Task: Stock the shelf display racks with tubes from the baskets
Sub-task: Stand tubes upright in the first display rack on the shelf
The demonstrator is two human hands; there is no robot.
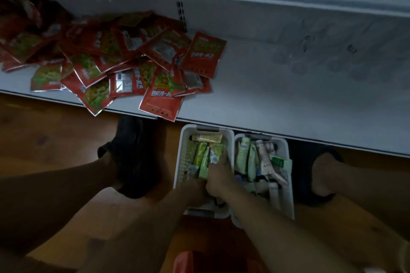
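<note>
Reaching into white slotted plastic basket (184,137), pickup step. Left hand (194,185) and right hand (218,176) buried among green squeeze tubes (200,153); finger state unclear, too dim. Next: secure grip, lift to white metal shelf (288,95) above.

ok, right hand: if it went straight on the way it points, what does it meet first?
The green tubes in the left basket. The right hand points into that basket and its fingertips seem to touch them, though the dim picture leaves depth unclear.
</note>
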